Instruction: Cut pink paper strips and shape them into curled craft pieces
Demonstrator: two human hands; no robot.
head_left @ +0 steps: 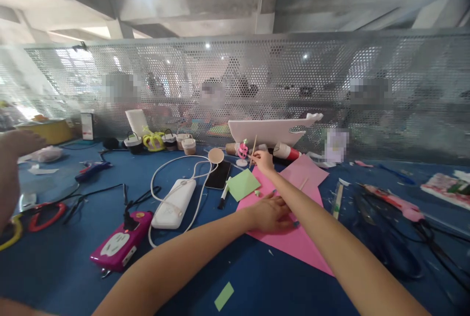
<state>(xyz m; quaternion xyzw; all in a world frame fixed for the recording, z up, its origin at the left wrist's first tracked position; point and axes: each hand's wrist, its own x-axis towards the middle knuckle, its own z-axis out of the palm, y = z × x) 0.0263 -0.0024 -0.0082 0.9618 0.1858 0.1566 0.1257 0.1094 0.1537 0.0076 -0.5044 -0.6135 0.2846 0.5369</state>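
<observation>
right hand pinches stick; left hand lies flat on pink paper. a sideways slip could topple the pink ornament at the stick's 9 o'clock.

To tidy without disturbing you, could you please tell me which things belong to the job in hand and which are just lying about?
Likely in use:
thin stick, in right fingers
pink paper, under left hand
pink ornament, beside stick
green sheet

Likely lying about:
white power bank
dark phone
purple box

stick: wood | pink sheet: matt paper | phone: glossy | power bank: smooth plastic
</observation>
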